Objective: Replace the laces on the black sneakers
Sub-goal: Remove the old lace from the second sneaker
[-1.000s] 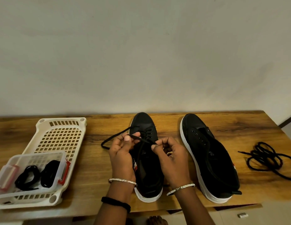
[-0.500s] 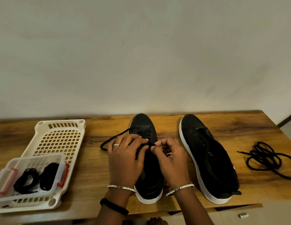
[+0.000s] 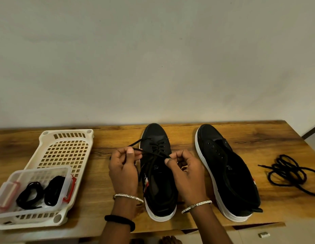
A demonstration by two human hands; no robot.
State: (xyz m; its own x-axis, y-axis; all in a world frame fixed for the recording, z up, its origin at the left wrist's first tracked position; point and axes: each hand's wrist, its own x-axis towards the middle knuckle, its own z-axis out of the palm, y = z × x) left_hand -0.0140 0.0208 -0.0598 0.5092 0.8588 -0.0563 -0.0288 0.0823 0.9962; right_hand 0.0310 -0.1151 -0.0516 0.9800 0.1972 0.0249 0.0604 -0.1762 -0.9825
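Two black sneakers with white soles stand side by side on the wooden table, toes toward the wall. The left sneaker (image 3: 157, 182) has a black lace (image 3: 153, 152) threaded through its upper eyelets. My left hand (image 3: 124, 170) pinches one lace end at the shoe's left side. My right hand (image 3: 185, 173) pinches the other lace strand over the tongue. The right sneaker (image 3: 227, 171) has bare eyelets and no lace.
A cream perforated tray (image 3: 65, 155) lies at the left, holding a clear plastic box (image 3: 34, 189) with coiled black laces. A loose tangle of black lace (image 3: 292, 175) lies at the table's right end. The wall runs close behind the shoes.
My left hand has drawn back to the left from the tongue, pulling its lace end out taut. The right hand has stayed over the tongue.
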